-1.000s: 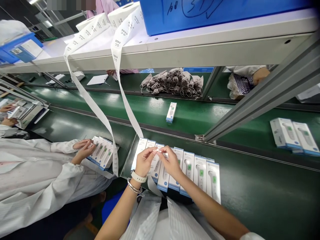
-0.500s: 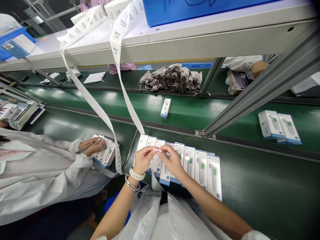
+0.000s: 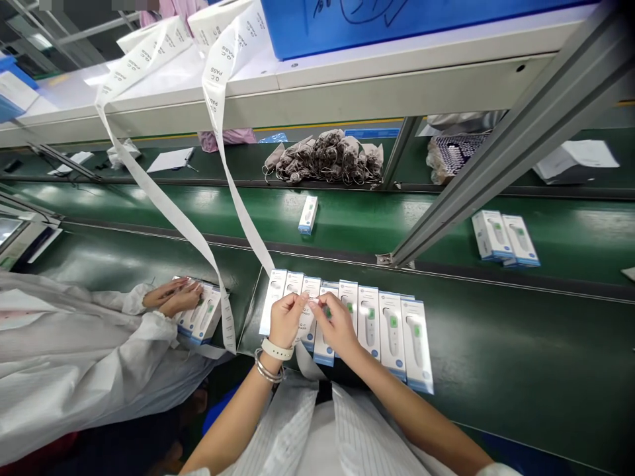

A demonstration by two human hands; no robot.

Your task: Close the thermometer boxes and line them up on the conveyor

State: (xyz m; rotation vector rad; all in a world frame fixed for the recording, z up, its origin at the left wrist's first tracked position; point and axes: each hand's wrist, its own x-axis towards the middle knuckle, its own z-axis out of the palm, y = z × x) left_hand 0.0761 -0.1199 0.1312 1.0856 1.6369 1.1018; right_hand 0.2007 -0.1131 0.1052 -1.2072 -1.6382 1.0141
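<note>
The left hand point(image 3: 286, 320) and right hand point(image 3: 338, 322) pinch the strip point(image 3: 304, 322) above the boxes point(image 3: 370, 324). Labels remain on it; whether any box bears one cannot be told.

bright light | glare on green belt point(image 3: 347, 218) | top-left dim | edges stretched

Hands point(image 3: 341, 325) partly hide middle boxes point(image 3: 324, 352); the top edge crops a large blue bin point(image 3: 357, 32).

White boxes point(image 3: 368, 324) (blue-edged); label strip point(image 3: 244, 211) white, black-lettered.
</note>
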